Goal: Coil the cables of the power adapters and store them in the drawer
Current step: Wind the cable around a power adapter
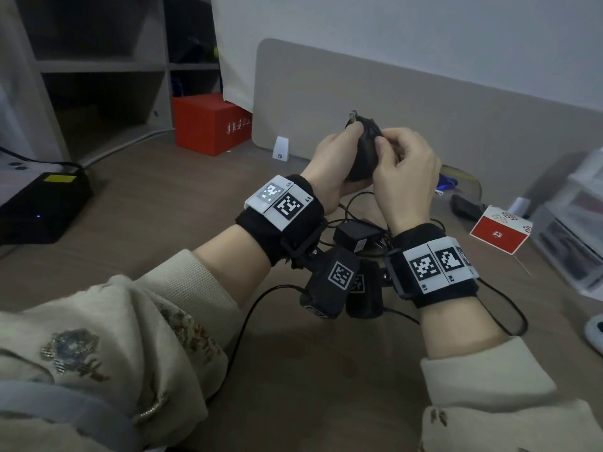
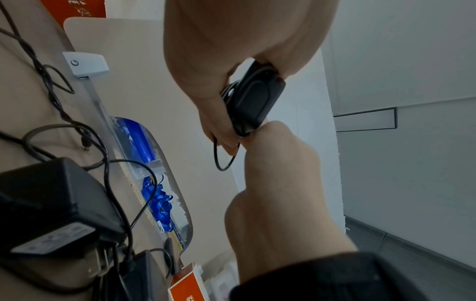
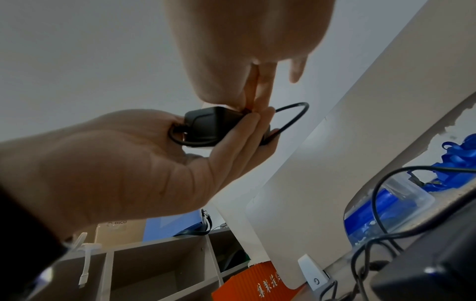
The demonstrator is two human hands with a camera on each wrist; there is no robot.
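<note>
I hold a small black power adapter (image 1: 364,148) up above the desk, its thin cable wound round the body. My left hand (image 1: 354,138) grips the adapter (image 3: 211,120) from the left, fingers curled round it. My right hand (image 1: 382,142) pinches the cable against the adapter's (image 2: 255,101) end with thumb and fingertips. A short free loop of cable (image 3: 296,114) sticks out past the pinch. Below my wrists, a second black adapter (image 1: 355,238) lies on the desk among loose tangled cable (image 2: 77,126).
A beige divider panel (image 1: 424,109) stands behind my hands. Translucent plastic drawers (image 1: 580,223) stand at the right edge, a small red-and-white box (image 1: 499,234) before them. A red box (image 1: 208,125) sits back left, a black device (image 1: 42,203) far left.
</note>
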